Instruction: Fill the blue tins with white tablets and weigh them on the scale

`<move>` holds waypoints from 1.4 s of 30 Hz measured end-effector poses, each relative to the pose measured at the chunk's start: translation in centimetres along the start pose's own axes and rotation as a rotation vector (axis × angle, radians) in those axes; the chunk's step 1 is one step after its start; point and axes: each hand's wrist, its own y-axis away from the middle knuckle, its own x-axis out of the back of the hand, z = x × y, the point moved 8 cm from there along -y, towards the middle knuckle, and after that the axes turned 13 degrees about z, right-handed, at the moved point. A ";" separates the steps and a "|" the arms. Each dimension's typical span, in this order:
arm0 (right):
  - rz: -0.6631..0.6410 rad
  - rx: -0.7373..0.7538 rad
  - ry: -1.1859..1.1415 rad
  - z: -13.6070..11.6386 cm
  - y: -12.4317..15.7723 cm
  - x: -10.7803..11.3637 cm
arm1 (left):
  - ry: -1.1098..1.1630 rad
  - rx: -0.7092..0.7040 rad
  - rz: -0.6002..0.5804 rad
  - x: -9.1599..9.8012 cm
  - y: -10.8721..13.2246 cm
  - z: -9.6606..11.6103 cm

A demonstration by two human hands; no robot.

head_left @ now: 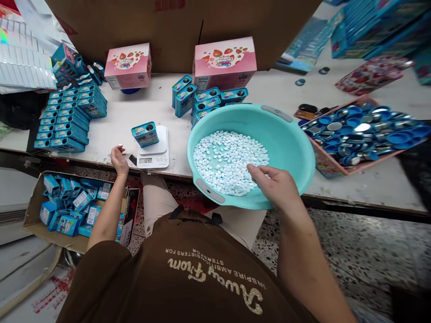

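A blue tin (145, 136) stands on the scale (161, 150), long side sideways. Left of it, can't tell if left grip (119, 160) is closed; right of it, right grip (276, 184) pinches, inside hidden.

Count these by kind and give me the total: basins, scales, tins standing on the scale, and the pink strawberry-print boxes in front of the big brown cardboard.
Basin: 1
Scale: 1
Tin on the scale: 1
Pink strawberry-print boxes: 2
Total: 5
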 end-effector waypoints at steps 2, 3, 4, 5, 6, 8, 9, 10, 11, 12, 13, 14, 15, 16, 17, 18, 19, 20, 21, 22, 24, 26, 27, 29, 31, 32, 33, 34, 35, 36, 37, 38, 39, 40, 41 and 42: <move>0.007 0.022 -0.003 -0.1 -0.1 0.0 | 0.030 -0.169 -0.174 -1.9 0.5 2.9; 0.011 0.032 -0.005 -0.2 -0.1 0.1 | 0.016 -0.229 -0.235 -2.8 0.7 4.2; 0.014 0.042 -0.007 -0.3 -0.1 0.1 | -0.006 -0.245 -0.280 -3.7 0.7 5.2; 0.014 0.051 -0.007 -0.4 0.0 0.1 | -0.029 -0.218 -0.316 -4.7 0.7 5.9; 0.013 0.059 -0.007 -0.6 0.0 0.1 | -0.048 -0.170 -0.351 -5.5 0.6 6.6; 0.007 0.070 -0.006 -1.0 0.2 0.2 | -0.064 -0.110 -0.412 -6.9 0.4 8.5; 0.002 0.075 -0.009 -1.2 0.3 0.3 | -0.055 -0.131 -0.431 -7.3 0.4 10.2; -0.003 0.083 -0.014 -1.5 0.3 0.3 | -0.031 -0.190 -0.440 -7.5 0.4 12.3; -0.007 0.093 -0.020 -1.7 0.4 0.4 | 0.007 -0.275 -0.439 -7.4 0.5 14.8; -0.007 0.104 -0.024 -2.0 0.4 0.5 | 0.051 -0.368 -0.433 -7.2 0.8 17.4; -0.005 0.111 -0.025 -2.1 0.3 0.6 | 0.095 -0.449 -0.429 -7.0 1.3 20.0; -0.003 0.115 -0.023 -2.2 0.3 0.7 | 0.125 -0.518 -0.441 -7.0 1.9 22.3; 0.000 0.116 -0.019 -2.2 0.2 0.7 | 0.140 -0.579 -0.473 -7.1 2.6 24.3; 0.003 0.117 -0.014 -2.2 0.1 0.8 | 0.143 -0.631 -0.519 -7.5 3.4 26.0; 0.008 0.119 -0.010 -2.2 0.1 0.8 | 0.135 -0.676 -0.575 -8.0 4.2 27.2; 0.011 0.124 -0.007 -2.1 0.0 0.9 | 0.125 -0.714 -0.625 -8.5 5.0 28.2; 0.015 0.131 -0.004 -2.1 -0.1 0.9 | 0.117 -0.741 -0.658 -9.0 5.6 28.9; 0.017 0.139 -0.002 -2.2 -0.1 0.9 | 0.113 -0.757 -0.670 -9.3 6.0 29.4; 0.018 0.144 0.001 -2.2 -0.1 1.0 | 0.114 -0.766 -0.669 -9.5 6.2 29.8; 0.017 0.144 0.006 -2.2 -0.2 1.0 | 0.118 -0.775 -0.666 -9.6 6.3 30.1; 0.010 0.137 0.017 -2.2 -0.2 1.0 | 0.126 -0.804 -0.681 -9.6 6.8 30.6; 0.006 0.128 0.021 -2.3 -0.2 1.1 | 0.124 -0.825 -0.704 -9.7 7.2 30.6; 0.006 0.125 0.020 -2.3 -0.3 1.1 | 0.125 -0.825 -0.705 -9.7 7.3 30.5; 0.007 0.125 0.015 -2.4 -0.3 1.2 | 0.133 -0.809 -0.700 -9.7 7.5 30.0; 0.003 0.126 0.020 -2.4 -0.2 1.2 | 0.144 -0.786 -0.702 -9.9 7.8 29.3; 0.000 0.123 0.027 -2.3 -0.2 1.2 | 0.145 -0.772 -0.703 -10.0 7.9 28.9; -0.002 0.120 0.035 -2.3 -0.2 1.2 | 0.144 -0.752 -0.702 -10.1 7.9 28.5; -0.004 0.117 0.045 -2.3 -0.2 1.2 | 0.143 -0.729 -0.697 -10.1 7.9 28.2; -0.004 0.115 0.053 -2.3 -0.2 1.2 | 0.145 -0.701 -0.689 -10.1 7.8 27.8; -0.004 0.113 0.059 -2.4 -0.2 1.3 | 0.152 -0.667 -0.680 -10.0 7.7 27.5; -0.003 0.112 0.063 -2.4 -0.2 1.3 | 0.168 -0.618 -0.670 -10.0 7.5 27.1; -0.003 0.111 0.064 -2.4 -0.1 1.3 | 0.193 -0.547 -0.660 -9.9 7.2 26.5; -0.002 0.110 0.063 -2.5 -0.1 1.3 | 0.227 -0.456 -0.652 -10.0 6.8 25.7; 0.000 0.109 0.062 -2.5 -0.1 1.3 | 0.272 -0.349 -0.646 -10.0 6.4 24.8; -0.001 0.110 0.059 -2.4 0.0 1.3 | 0.328 -0.236 -0.640 -10.0 6.0 23.8; -0.003 0.111 0.057 -2.4 0.0 1.2 | 0.392 -0.129 -0.635 -10.0 5.6 22.7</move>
